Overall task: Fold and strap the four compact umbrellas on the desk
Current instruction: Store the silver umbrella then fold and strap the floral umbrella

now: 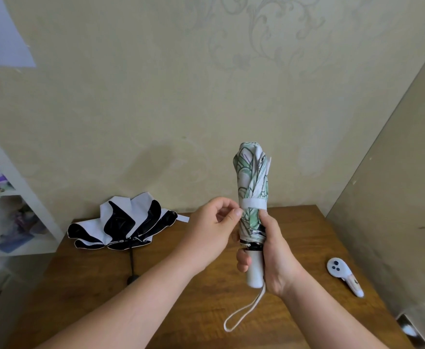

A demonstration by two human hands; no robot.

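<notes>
A wooden desk (186,285) fills the lower half of the view, pushed against a pale patterned wall (156,96). At about nine o'clock on the desk lies a black-and-white umbrella (120,222), its canopy half collapsed and splayed, its black shaft and handle pointing toward six o'clock. At the centre, held above the desk, a green-and-white umbrella (253,177) stands upright, canopy rolled tight, tip at twelve o'clock. The right hand (269,250) is clenched around its lower canopy and white handle (254,270), thumb lying up the fabric. The left hand (214,225) comes in from nine o'clock, its thumb and forefinger pinching the end of the white strap (253,204) that wraps round the canopy just above the right thumb. A white wrist cord (244,311) hangs from the handle toward seven o'clock. At three o'clock on the desk, well apart from the hands, lies a small white remote (342,274) with dark buttons.
</notes>
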